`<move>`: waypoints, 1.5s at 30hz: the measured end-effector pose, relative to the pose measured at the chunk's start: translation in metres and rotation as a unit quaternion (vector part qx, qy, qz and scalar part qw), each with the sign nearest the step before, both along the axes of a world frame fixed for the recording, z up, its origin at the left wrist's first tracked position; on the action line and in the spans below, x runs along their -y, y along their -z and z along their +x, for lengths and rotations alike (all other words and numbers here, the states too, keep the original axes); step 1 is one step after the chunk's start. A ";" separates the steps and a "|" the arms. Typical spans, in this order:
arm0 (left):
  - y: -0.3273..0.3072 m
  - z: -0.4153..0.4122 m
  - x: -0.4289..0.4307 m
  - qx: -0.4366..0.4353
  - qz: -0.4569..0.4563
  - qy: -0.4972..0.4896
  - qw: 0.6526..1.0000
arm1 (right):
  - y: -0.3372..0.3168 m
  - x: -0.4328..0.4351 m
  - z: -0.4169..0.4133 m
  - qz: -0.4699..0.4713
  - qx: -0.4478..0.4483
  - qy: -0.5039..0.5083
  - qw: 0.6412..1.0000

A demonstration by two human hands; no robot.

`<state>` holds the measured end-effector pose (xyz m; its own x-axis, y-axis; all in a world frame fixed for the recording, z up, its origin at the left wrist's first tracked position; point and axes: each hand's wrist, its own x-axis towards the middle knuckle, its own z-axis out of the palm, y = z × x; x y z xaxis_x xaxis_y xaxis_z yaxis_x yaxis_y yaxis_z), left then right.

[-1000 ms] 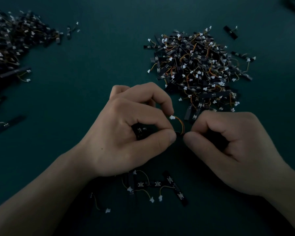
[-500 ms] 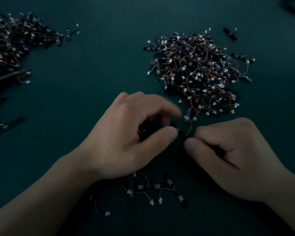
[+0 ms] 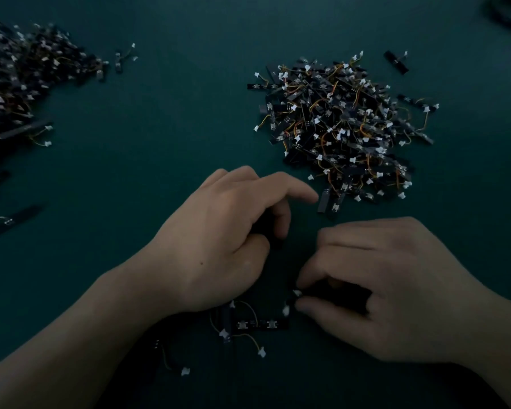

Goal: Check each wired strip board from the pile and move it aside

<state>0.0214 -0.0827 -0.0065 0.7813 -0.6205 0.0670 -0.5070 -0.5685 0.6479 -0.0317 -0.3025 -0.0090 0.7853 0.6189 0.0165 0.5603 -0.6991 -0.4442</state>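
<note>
Your right hand is pinching a wired strip board beside the set-aside boards; wires could be tangling. Your left hand is curling loosely, its hold unclear.

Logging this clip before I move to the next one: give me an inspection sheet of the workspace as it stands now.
Surface: dark teal mat, dimly lit.
Job's things: main pile of wired strip boards centre-right; second pile far left; small group near the wrists.
Clutter: stray boards lie apart from the piles.
Grippers (hands): right hand pinches a strip board between thumb and fingers; left hand has curled fingers, and whether it holds anything is hidden.
Cables: only the boards' short orange leads with white plugs.
Surroundings: dark shape top right, unidentifiable.
</note>
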 end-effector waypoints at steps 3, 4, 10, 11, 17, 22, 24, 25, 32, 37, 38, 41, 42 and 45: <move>0.000 -0.001 0.000 0.004 -0.011 -0.021 1.000 | 0.003 0.002 0.002 0.012 0.022 0.039 0.999; 0.000 -0.002 0.000 0.004 -0.009 -0.021 1.000 | 0.002 0.002 0.002 0.017 0.045 0.050 0.998; -0.003 -0.005 0.001 0.021 -0.010 -0.023 0.999 | 0.003 0.004 0.006 0.067 0.125 0.098 0.985; -0.004 -0.005 0.002 0.022 -0.014 -0.019 1.000 | 0.003 0.003 0.006 0.091 0.124 0.101 0.983; -0.001 -0.002 0.000 0.021 -0.051 0.002 0.998 | 0.005 0.004 0.007 0.135 0.150 0.073 0.977; 0.002 -0.002 0.002 0.013 -0.081 -0.041 0.996 | 0.006 0.002 0.009 0.090 0.150 0.044 0.984; 0.003 0.000 0.002 -0.019 -0.119 -0.056 0.991 | 0.004 0.002 0.009 0.105 0.136 0.042 0.984; 0.003 0.000 0.001 -0.032 -0.135 -0.062 0.988 | 0.003 0.002 0.008 0.137 0.124 0.054 0.981; 0.002 -0.002 0.000 -0.058 -0.173 -0.062 0.981 | 0.001 0.001 0.005 0.190 0.016 0.186 0.964; 0.001 -0.002 0.001 -0.061 -0.169 -0.047 0.983 | 0.002 -0.001 0.006 0.220 -0.004 0.193 0.956; 0.002 -0.002 0.002 -0.047 -0.158 -0.050 0.985 | 0.002 -0.001 0.005 0.221 -0.009 0.191 0.956; 0.002 -0.001 0.003 -0.024 -0.138 -0.053 0.989 | 0.001 0.000 0.004 0.223 -0.006 0.170 0.960; 0.002 -0.001 0.003 -0.022 -0.139 -0.049 0.989 | 0.001 0.000 0.004 0.225 0.000 0.170 0.960; 0.000 -0.002 0.002 -0.005 -0.136 -0.037 0.990 | 0.002 0.000 0.004 0.212 0.018 0.188 0.959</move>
<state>0.0190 -0.0851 -0.0066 0.8252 -0.5218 0.2162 -0.4634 -0.4066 0.7874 -0.0274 -0.3023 -0.0115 0.9458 0.2238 0.2354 0.3244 -0.6156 -0.7182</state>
